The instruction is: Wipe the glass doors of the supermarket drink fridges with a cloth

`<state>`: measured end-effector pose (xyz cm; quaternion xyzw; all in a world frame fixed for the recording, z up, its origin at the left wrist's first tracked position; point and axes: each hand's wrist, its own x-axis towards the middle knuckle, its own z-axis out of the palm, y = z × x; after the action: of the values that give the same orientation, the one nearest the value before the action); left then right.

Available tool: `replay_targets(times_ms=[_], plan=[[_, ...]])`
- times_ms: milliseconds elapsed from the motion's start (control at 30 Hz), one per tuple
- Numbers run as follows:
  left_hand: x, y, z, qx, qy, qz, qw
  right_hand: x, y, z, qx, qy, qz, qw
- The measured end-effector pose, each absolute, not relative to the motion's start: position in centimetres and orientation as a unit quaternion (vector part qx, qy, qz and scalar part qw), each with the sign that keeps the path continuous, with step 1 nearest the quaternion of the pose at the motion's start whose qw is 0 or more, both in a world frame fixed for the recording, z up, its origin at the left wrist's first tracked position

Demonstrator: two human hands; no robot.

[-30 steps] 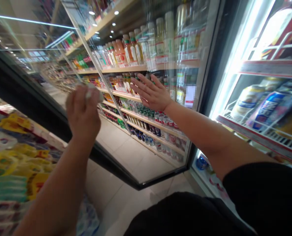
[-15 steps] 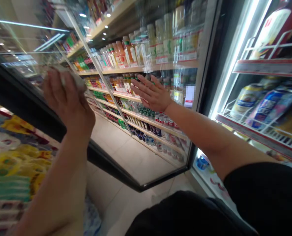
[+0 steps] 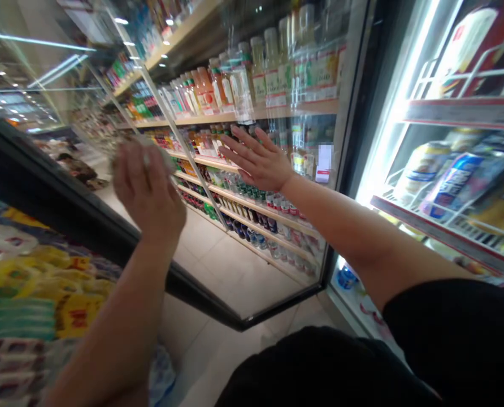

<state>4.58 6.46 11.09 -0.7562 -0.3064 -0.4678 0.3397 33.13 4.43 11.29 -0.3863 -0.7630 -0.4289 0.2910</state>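
A glass cooler door with a black frame stands swung out in front of me. My left hand, smeared by motion, presses a pale cloth against the pane; the palm side and most of the cloth are hidden. Further right, my right hand lies flat on the same glass with its fingers spread and nothing in it. Bottles show in the pane behind both hands, on several wooden shelves.
To the right is the lit cooler, its wire shelf holding cans. Yellow packs are stacked low on the left, close to my left forearm. Tiled floor lies below the door. A white label appears near the door's right side.
My left hand has moved right and slightly down across the glass with the cloth. My right hand stays flat on the pane; the view has shifted a little.
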Motion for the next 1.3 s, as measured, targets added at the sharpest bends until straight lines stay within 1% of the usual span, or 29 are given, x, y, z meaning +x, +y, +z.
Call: replay_targets(times_ms=[33,67,133,200,300,367,467,533,567,600,733,800,867,900,967,1033,1200,1300], plan=[[4.9,6.3,9.7,-0.782,-0.294,-0.443,0.324,33.1,4.3,11.3,-0.386,-0.767,-0.425,0.288],[5.0,6.3,8.4,-0.827,-0.270,-0.384,0.309,33.1,4.2,11.4,-0.385,-0.770,-0.422,0.285],[4.7,6.2,7.1,-0.859,-0.242,-0.329,0.309,33.2,4.0,11.4,-0.384,-0.771,-0.425,0.278],[3.7,6.1,7.8,-0.827,-0.268,-0.367,0.329,33.2,3.8,11.5,-0.382,-0.773,-0.430,0.268],[2.2,5.5,9.8,-0.718,-0.356,-0.490,0.343,33.3,3.4,11.7,-0.383,-0.774,-0.433,0.258],[2.3,4.8,9.1,-0.682,-0.385,-0.522,0.337,33.3,3.1,11.8,-0.385,-0.775,-0.432,0.255],[3.6,4.1,4.9,-0.738,-0.343,-0.483,0.324,33.3,2.6,11.8,-0.385,-0.775,-0.430,0.257],[4.4,4.1,2.4,-0.797,-0.306,-0.415,0.314,33.3,2.4,11.8,-0.378,-0.776,-0.432,0.263],[4.5,4.2,1.8,-0.810,-0.295,-0.398,0.314,33.3,2.4,11.8,-0.372,-0.776,-0.434,0.268],[4.4,4.2,1.9,-0.809,-0.297,-0.397,0.316,33.4,2.4,11.7,-0.364,-0.776,-0.436,0.273],[3.8,3.3,4.9,-0.692,-0.376,-0.509,0.348,33.5,2.9,11.3,-0.332,-0.778,-0.436,0.308],[4.5,2.0,5.0,-0.645,-0.404,-0.538,0.363,33.6,3.1,11.1,-0.317,-0.779,-0.429,0.330],[6.0,0.7,3.4,-0.663,-0.382,-0.520,0.380,33.7,3.2,11.0,-0.300,-0.778,-0.426,0.350],[6.7,0.1,2.1,-0.693,-0.355,-0.497,0.385,33.7,3.2,10.9,-0.291,-0.777,-0.428,0.358],[7.5,-0.7,-0.1,-0.763,-0.311,-0.411,0.391,33.8,3.1,10.8,-0.279,-0.772,-0.435,0.371],[7.3,-1.1,-0.8,-0.777,-0.300,-0.383,0.399,33.9,2.9,10.7,-0.266,-0.767,-0.444,0.379],[4.9,-2.2,1.7,-0.669,-0.381,-0.492,0.407,34.1,2.1,10.6,-0.251,-0.771,-0.433,0.393],[5.7,-3.7,0.8,-0.652,-0.407,-0.507,0.389,34.2,1.5,10.6,-0.248,-0.774,-0.423,0.400]])
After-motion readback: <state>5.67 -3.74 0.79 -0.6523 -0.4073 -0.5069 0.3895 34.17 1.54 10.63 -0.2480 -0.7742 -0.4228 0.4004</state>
